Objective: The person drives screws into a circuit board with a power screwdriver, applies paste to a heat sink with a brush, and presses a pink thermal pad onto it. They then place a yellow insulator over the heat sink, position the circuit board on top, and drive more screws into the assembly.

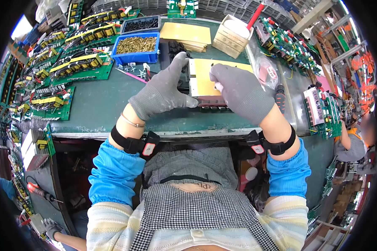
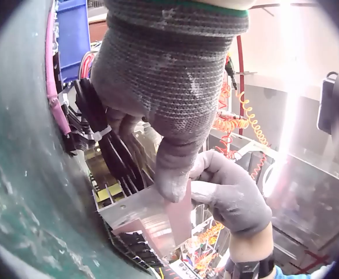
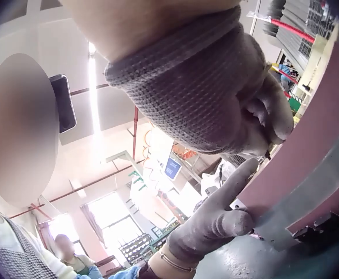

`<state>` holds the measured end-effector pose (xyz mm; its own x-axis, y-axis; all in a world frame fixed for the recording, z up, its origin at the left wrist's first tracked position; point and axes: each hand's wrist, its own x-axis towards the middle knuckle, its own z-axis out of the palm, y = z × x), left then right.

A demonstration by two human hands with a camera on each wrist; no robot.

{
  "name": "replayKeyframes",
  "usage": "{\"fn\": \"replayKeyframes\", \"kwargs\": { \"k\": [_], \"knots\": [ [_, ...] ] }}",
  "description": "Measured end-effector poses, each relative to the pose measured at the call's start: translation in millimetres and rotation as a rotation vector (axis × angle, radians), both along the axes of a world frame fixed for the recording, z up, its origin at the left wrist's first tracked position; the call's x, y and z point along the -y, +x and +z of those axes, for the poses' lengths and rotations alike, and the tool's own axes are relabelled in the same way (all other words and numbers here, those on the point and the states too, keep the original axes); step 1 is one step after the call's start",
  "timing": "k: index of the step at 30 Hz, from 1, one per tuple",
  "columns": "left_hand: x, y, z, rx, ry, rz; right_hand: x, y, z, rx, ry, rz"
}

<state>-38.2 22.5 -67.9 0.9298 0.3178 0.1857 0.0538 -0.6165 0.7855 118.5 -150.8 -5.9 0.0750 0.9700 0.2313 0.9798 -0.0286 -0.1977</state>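
Green workbench (image 1: pixel 96 113) ringed by circuit boards (image 1: pixel 81 65), left hand (image 1: pixel 163 92) and right hand (image 1: pixel 241 94) pinching yellow-faced metal bracket (image 1: pixel 203 81)

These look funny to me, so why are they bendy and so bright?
Head view: a fisheye lens curves the green table and darkens the corners. Left wrist view: glare whitens the upper right. Right wrist view: the right hand sits very close, slightly soft.
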Motion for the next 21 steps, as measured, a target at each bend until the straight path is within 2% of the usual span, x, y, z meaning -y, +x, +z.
{"fn": "replayKeyframes", "kwargs": {
  "k": [3,12,15,18,19,21],
  "knots": [
    [-0.2,-0.7,3.0,0.008,-0.034,-0.017,0.2,-1.0,-2.3,0.061,0.062,0.057],
    [-1.3,0.0,4.9,0.010,-0.010,-0.057,-6.5,-2.7,6.1,0.089,-0.030,0.026],
    [-2.2,-1.2,1.8,0.059,-0.017,-0.073,-1.5,12.8,0.9,-0.194,0.033,0.007],
    [0.9,-0.4,2.3,0.056,-0.097,-0.092,18.4,21.7,12.4,-0.476,0.280,-0.141],
    [2.6,-0.5,1.4,0.054,-0.101,-0.080,27.4,31.2,13.0,-0.451,0.373,-0.115],
    [0.4,1.4,-4.2,0.064,-0.087,-0.077,45.3,37.7,12.4,-0.741,0.322,-0.228]
  ]
}}
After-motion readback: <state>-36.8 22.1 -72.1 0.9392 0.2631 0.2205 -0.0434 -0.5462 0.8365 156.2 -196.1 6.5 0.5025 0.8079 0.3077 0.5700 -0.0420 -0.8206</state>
